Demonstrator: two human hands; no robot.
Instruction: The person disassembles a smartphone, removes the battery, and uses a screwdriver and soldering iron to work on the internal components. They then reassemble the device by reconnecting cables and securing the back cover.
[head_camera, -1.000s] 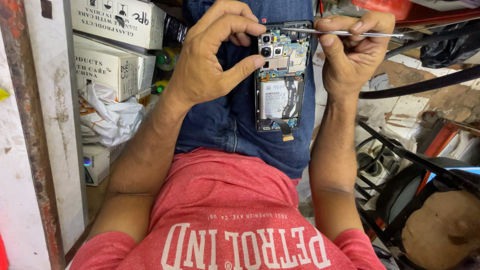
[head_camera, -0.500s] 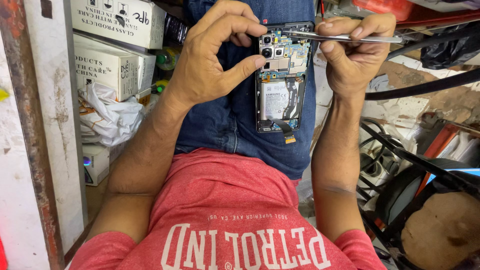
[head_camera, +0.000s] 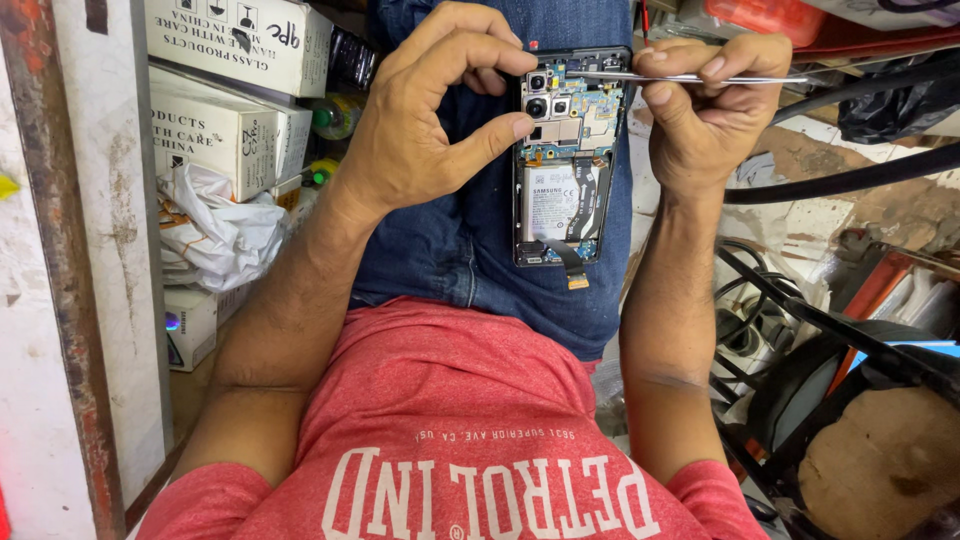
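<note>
- Overhead, head view: left hand (head_camera: 420, 130) pinches the opened phone (head_camera: 565, 160) at its camera end, against the jeans (head_camera: 480, 250).
- Right hand (head_camera: 705, 110) grips tweezers (head_camera: 690, 78), tip on the circuit board (head_camera: 590, 105).
- Beside: boxes (head_camera: 225, 90), cables (head_camera: 850, 180).

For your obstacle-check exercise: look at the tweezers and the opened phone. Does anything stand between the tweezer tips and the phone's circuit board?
Nothing visible does. The right hand holds the tweezers with tips already over the exposed board of the opened phone. The left hand grips the phone's opposite edge, clear of the tips.
</note>
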